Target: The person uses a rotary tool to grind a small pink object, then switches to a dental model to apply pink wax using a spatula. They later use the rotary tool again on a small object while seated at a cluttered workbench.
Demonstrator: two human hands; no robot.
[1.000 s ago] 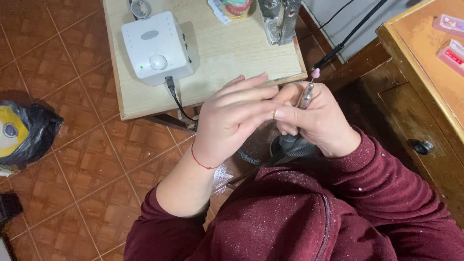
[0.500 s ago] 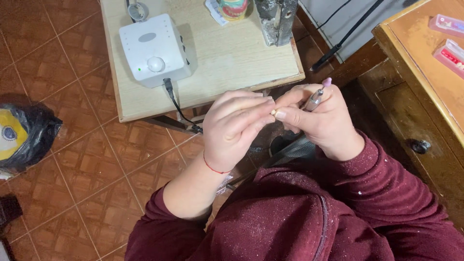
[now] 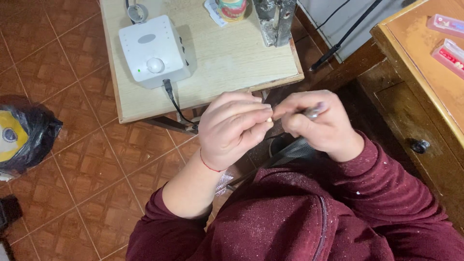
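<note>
Left hand (image 3: 231, 129) fingers curled, pinching small pale piece (image 3: 268, 119) at fingertips. Right hand (image 3: 316, 124) closed around metal handpiece (image 3: 313, 112), tip meeting piece. White control box (image 3: 153, 50) on wooden table (image 3: 227, 58) beyond.

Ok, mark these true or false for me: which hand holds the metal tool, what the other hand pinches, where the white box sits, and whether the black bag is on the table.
1. The right hand holds the slim metal handpiece. True.
2. The left hand pinches a small pale piece. True.
3. The white control box lies on the tiled floor. False: it sits on the small wooden table.
4. The black bag rests on the table. False: it lies on the floor.
</note>
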